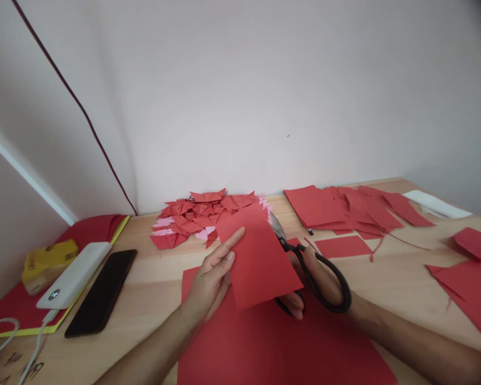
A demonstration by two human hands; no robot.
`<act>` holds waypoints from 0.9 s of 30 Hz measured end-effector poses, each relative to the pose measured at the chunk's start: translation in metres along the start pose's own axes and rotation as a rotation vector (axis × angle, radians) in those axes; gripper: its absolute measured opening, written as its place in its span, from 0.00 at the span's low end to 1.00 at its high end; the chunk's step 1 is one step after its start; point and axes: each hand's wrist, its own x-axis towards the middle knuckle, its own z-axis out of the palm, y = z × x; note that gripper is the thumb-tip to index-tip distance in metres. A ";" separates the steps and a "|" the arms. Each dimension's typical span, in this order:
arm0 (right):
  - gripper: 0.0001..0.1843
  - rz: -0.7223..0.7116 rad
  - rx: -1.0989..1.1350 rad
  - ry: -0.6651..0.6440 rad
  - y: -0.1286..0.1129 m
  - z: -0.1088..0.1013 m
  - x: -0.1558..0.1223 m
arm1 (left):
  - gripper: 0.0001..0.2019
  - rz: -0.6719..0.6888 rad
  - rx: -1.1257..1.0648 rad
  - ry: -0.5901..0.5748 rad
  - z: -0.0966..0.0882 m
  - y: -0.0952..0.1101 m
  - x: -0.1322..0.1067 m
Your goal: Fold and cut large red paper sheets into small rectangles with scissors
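Note:
My left hand (pixel 214 272) grips a rectangular sheet of red paper (pixel 260 259) by its left edge, holding it up in front of me. In my right hand (pixel 320 278) is a pair of black-handled scissors (pixel 339 291), with the thumb through one loop. Their metal blades lie at the right edge of the held paper and are partly hidden behind it. Below both hands a large red sheet (pixel 280 347) rests on the table. Just behind the held paper lies a pile of folded red and pink paper pieces (pixel 200 214).
Cut red papers (pixel 324 206) are stacked at the back right, with more red pieces (pixel 471 283) at the far right. On the left are a black phone (pixel 102 291), a white power bank (pixel 74 275) with a cable, and a yellow package (pixel 48 264). A wall stands behind the table (pixel 152 299).

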 end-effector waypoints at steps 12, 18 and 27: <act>0.39 0.185 0.151 0.189 0.006 0.007 -0.009 | 0.27 -0.001 0.199 0.122 -0.007 -0.008 0.001; 0.39 0.223 0.257 0.165 0.008 0.007 -0.008 | 0.24 0.013 0.133 0.089 -0.008 -0.009 0.001; 0.38 0.190 0.246 0.185 0.011 0.009 -0.008 | 0.22 0.016 0.125 0.087 -0.006 -0.007 0.001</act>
